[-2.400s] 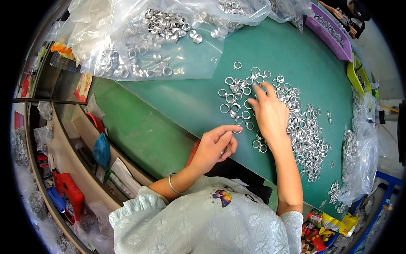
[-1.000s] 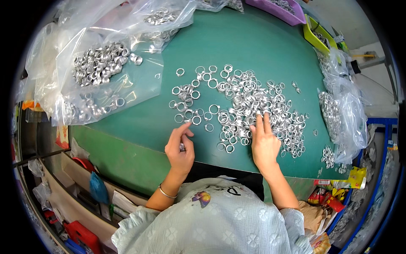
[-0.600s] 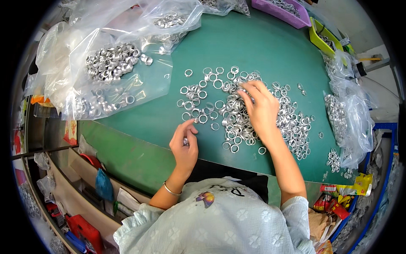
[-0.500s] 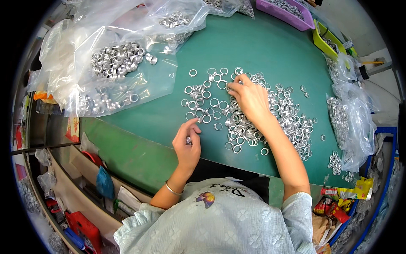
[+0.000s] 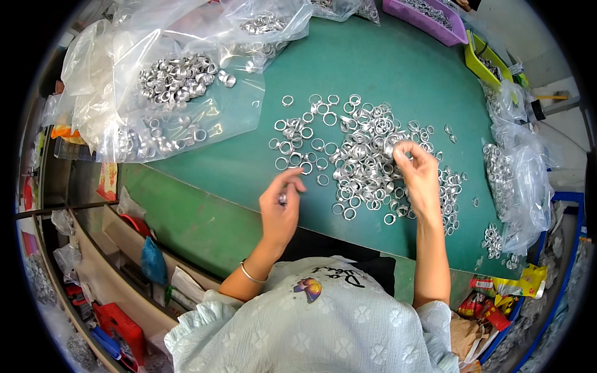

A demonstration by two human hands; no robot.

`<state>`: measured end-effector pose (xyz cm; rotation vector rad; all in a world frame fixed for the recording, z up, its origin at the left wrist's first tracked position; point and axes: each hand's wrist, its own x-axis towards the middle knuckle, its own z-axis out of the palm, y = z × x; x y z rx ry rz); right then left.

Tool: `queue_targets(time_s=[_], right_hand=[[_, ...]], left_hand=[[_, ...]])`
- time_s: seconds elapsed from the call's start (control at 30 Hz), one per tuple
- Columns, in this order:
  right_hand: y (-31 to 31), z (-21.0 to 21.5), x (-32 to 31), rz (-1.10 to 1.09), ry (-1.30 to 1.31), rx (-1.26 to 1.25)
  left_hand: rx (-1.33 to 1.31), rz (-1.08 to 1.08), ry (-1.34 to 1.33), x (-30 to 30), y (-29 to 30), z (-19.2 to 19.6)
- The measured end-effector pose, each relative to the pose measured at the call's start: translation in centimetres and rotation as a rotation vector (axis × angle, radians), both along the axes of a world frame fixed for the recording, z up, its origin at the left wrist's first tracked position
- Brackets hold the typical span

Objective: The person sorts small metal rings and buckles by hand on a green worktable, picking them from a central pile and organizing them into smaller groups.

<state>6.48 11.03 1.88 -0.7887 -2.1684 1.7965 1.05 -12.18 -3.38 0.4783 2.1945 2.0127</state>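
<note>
Two hands, left hand (image 5: 280, 208), right hand (image 5: 420, 177), one green bench (image 5: 348, 68), one purple tray (image 5: 426, 18) far right, metal rings (image 5: 367, 161) too many to count

Our left hand (image 5: 280, 208) is curled, fingers pinched together, bracelet at the wrist. Our right hand (image 5: 418, 177) reaches further forward, fingertips bent down, forearm nearly straight.

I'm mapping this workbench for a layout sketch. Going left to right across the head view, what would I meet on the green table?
Clear bags of metal rings → left hand pinching a small ring → loose pile of metal rings → right hand on the pile → more clear bags of rings at the table's right edge.
</note>
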Motion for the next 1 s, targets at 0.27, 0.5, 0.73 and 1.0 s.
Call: queue_targets(time_s=[0.27,0.5,0.73,1.0], right_hand=[[-6.2,-0.3,4.4,0.090,0.103,-0.531],[-1.7,-0.6,4.2,-0.094,-0.019,0.856],[-3.6,-3.0,2.6,0.049,-0.384,1.128],[-7.5,-3.5,2.1,0.269,-0.149,1.084]], left_hand=[[0.138,-0.390,-0.157,3.1,4.3,2.4],[0.251,-0.423,-0.602,2.6,2.9,3.0],[0.471,-0.640,-0.780,2.9,2.3,1.5],[0.087,-0.831,-0.426,3.1,3.1,3.9]])
